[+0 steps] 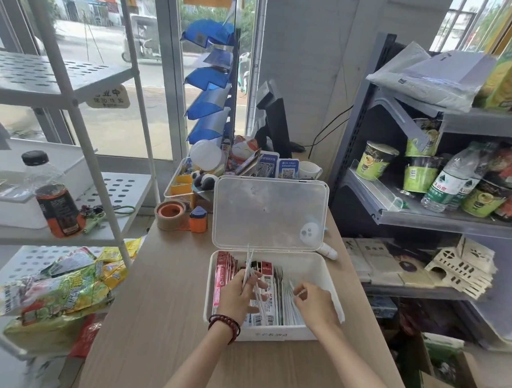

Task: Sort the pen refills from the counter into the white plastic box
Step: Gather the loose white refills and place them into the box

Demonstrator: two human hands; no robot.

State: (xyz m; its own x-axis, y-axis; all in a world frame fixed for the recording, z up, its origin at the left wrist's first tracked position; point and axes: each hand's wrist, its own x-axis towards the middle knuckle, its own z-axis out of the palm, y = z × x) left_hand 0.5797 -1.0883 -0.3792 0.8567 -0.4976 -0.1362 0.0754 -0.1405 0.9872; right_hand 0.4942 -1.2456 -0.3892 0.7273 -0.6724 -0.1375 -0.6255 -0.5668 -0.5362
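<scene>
Where the worktop [160, 307] is running out to the left, a tape roll [170, 214] is sitting well apart from the work. Moving right: the left hand [237, 293] is gripping a thin bundle of pen refills [248, 263] upright, fingers curled round its lower half, tops standing above the rim at the left side of the white plastic box [271, 335]. The box is resting on the worktop, its lid [270, 212] leaning back open. Inside, red-labelled packs [222, 278] are standing on edge against the left wall, with white packs filling the middle. The right hand [314, 305] is reaching into the right half, thumb and forefinger pinching the top of one slim pack [300, 292] (lifting it or only parting the row, cannot tell).

Handling, as judged: the refills are looking light, long and thin, in slick sleeves, and are likely to be bending or fanning if held by one end. The best hold is probably round the bundle's middle, pressing the flat faces together and lowering it end-first into a gap. Risk: sleeves sliding apart and spilling.
</scene>
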